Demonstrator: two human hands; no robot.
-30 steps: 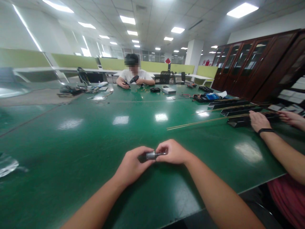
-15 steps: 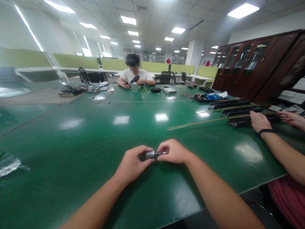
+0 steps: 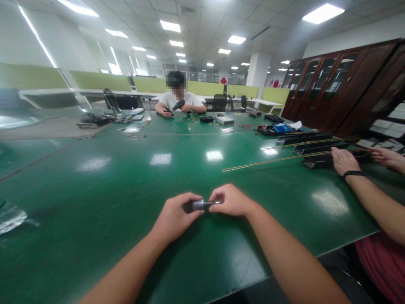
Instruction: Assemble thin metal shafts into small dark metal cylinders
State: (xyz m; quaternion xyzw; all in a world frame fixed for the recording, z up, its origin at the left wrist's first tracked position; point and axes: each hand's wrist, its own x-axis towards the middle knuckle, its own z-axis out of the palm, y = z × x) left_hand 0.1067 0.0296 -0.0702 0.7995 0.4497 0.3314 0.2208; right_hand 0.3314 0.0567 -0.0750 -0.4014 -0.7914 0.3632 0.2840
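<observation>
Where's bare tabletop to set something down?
Bare green tabletop lies between the clear plastic and the left hand, and farther ahead, left of the gold rods. It's crowded right, around the black channels and a co-worker's hand, and at the far side, around the white box.

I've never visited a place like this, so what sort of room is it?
Probably an open-plan office used as a workshop: green partitions line the desks, while a person holds a power drill at a large green table.
</observation>
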